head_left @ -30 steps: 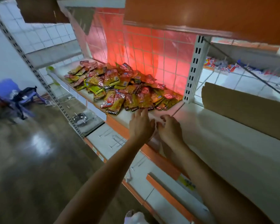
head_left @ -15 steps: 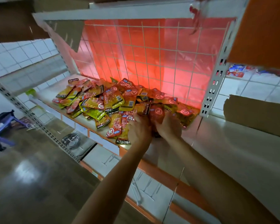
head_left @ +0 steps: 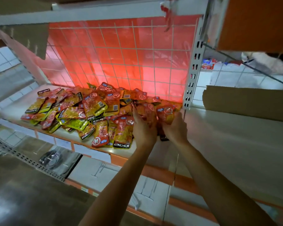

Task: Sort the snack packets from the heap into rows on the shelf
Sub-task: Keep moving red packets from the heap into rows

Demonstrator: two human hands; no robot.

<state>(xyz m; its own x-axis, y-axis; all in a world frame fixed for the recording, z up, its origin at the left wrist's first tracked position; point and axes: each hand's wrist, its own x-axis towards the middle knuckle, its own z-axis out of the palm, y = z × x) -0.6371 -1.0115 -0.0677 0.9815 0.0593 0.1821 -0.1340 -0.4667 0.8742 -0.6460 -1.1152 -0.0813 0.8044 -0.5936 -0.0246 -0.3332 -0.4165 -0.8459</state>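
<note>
We are gathering packets from the right end of the heap [head_left: 95, 111] on the shelf [head_left: 219, 136], our right hand [head_left: 175, 128] closing its grip on a red packet [head_left: 166, 112], our left hand [head_left: 143, 128] curling into the pile, its hold unclear. Pulling out buried packets is risking sliding the front ones off the shelf edge. Our fingertips and the dark packet beneath our hands are hiding from view.

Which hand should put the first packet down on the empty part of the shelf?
Probably the right hand. It already grips a red and yellow packet and sits nearest the bare shelf to the right. The left hand is on the heap side, its fingers in among the packets.
</note>
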